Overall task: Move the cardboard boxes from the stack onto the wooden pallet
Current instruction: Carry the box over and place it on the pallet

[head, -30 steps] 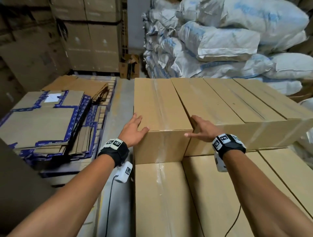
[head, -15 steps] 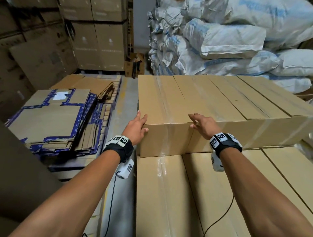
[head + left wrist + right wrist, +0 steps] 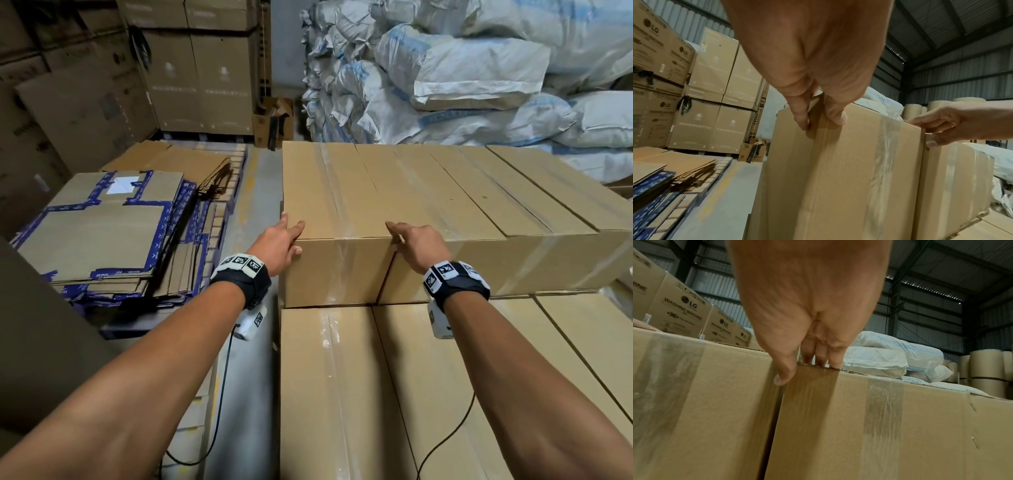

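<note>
1. Lower tier of boxes: sealed cartons, taped along the top seam, lay nearest the onlooker and carried the upper row. Their contents could not be seen.
2. Left hand: it lay on the near left corner of the end box. The fingers were almost straight, spread over the top edge, with the thumb down the near face. It pressed and steadied the box and did not clamp it.
3. Right hand: it lay at the near right corner of the same box, its fingertips hooked over the top edge. The thumb pointed down into the seam against the neighbouring box. The grip was partial, curled on the edge only.
4. The end box: it stood at the left end of the upper row, touching its neighbour, not yet lifted.
5. Advised technique: the box would best be drawn toward the near edge until the seam opened. Both hands could then pass to its side faces or underneath, so that the tape and flaps bore no load.
6. Flattened cartons: they were piled to the left across the aisle, on slats that may be the wooden pallet.
7. Woven sacks: these were filled, closed and heaped beyond the row.
</note>
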`<state>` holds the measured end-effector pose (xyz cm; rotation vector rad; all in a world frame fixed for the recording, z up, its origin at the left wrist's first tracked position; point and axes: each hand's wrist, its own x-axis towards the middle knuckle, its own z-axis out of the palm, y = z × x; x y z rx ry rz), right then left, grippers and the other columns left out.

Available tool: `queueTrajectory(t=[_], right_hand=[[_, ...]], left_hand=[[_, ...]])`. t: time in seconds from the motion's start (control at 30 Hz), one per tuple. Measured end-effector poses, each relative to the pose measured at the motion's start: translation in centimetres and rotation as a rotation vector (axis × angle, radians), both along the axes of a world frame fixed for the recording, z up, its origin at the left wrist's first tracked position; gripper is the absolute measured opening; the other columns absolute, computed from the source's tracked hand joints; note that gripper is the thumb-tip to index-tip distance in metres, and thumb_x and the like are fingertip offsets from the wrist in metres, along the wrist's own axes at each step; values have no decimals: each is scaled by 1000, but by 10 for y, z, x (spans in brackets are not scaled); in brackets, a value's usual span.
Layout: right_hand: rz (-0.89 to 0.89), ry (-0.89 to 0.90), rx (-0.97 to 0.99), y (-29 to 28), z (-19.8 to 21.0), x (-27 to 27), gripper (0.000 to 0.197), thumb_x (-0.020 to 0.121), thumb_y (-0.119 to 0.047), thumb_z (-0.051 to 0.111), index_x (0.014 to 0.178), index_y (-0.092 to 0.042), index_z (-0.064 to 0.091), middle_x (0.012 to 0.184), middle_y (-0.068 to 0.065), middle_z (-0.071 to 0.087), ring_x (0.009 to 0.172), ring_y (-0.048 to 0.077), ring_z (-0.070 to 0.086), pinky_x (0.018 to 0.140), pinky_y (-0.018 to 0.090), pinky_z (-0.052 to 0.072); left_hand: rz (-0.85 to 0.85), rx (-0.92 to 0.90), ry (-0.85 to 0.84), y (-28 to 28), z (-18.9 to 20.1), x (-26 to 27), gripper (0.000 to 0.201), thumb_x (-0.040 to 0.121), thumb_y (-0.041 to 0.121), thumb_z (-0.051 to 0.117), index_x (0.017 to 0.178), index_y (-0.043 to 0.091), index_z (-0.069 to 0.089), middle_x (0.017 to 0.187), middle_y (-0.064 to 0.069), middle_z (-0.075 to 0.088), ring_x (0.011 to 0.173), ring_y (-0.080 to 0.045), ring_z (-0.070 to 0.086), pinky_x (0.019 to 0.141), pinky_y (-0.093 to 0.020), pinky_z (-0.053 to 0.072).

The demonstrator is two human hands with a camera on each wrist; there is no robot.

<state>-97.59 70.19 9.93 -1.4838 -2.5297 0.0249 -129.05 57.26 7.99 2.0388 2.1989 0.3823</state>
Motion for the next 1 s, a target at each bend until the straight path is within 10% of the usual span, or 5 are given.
queueTrajectory(t=[0.6,1.0], right_hand=[[1,-118,70,4,19,-3,34,85,-17,81,116,-30,73,97,4,77,84,31,69,70,38,59],[-90,-100,11,3,19,-6,39,91,-27,81,127,-20,68,90,10,63,79,31,57,68,37,49]], left_hand=[[-44,28,-1,1,-3,-7,63,107,24,56,164,29,30,170,-23,16,138,-46,50,115,-49,44],[-31,41,21,1,-7,-6,61,107,20,55,163,28,33,169,-26,19,129,-47,56,111,-50,47]])
